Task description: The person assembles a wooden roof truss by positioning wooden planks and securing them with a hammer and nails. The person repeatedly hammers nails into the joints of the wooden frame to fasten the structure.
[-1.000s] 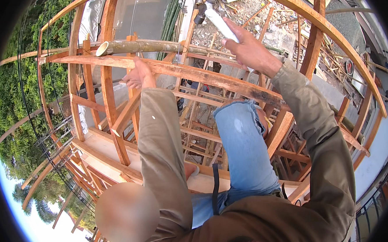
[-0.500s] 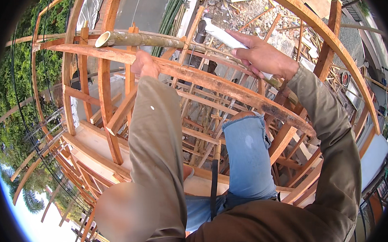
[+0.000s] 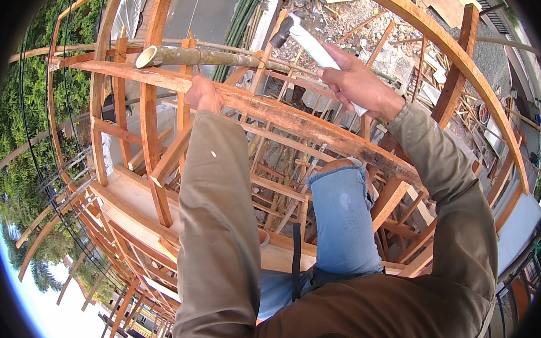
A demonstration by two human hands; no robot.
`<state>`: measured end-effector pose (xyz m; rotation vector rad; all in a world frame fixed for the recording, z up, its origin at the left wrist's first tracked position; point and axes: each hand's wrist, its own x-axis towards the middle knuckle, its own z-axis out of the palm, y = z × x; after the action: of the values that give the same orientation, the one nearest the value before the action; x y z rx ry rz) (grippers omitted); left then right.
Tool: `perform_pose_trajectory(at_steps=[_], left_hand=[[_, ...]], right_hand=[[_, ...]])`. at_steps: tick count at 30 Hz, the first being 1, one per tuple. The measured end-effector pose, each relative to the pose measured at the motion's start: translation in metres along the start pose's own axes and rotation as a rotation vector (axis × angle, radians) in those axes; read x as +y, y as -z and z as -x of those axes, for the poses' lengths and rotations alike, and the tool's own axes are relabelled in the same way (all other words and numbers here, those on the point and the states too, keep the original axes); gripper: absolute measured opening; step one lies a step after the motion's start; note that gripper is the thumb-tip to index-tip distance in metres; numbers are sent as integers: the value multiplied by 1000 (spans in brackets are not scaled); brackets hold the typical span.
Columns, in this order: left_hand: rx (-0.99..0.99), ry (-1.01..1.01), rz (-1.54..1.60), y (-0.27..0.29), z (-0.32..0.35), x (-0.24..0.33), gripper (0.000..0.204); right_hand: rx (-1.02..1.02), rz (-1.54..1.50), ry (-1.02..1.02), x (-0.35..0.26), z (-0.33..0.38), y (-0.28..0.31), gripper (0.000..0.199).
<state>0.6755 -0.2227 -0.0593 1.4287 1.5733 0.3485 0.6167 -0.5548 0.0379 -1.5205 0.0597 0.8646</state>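
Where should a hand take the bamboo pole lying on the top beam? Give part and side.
Take the bamboo pole on its bare stretch just behind the cut open end, coming from above. It lies level across the wooden beam, so fingers can wrap over it; farther right, the hammer in the right hand crowds it.

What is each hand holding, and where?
The right hand grips a hammer low on its pale handle. The left hand grasps the wooden beam.

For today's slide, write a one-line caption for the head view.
High on a wooden frame, the left hand grips a reddish beam while the right hand raises a hammer.
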Motion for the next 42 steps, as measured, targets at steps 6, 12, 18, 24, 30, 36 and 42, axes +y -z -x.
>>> perform_pose_trajectory(at_steps=[6, 12, 18, 24, 30, 36, 42], left_hand=[[-57, 37, -6, 10, 10, 2, 38], [44, -20, -70, 1, -4, -5, 36], [82, 50, -143, -1, -5, -1, 37], [-34, 7, -7, 7, 4, -4, 39], [-33, 14, -21, 5, -2, -3, 41], [48, -15, -144, 1, -7, -6, 43], [-34, 2, 8, 0, -2, -2, 42]], right_hand=[[-27, 65, -60, 5, -1, 1, 63], [725, -143, 577, -116, 12, 57, 43], [541, -46, 284, -62, -4, 8, 50], [119, 60, -105, 50, -13, 13, 70], [204, 39, -32, -60, 9, 17, 55], [565, -25, 278, -109, -1, 45, 28], [110, 135, -179, 16, -10, 2, 40]])
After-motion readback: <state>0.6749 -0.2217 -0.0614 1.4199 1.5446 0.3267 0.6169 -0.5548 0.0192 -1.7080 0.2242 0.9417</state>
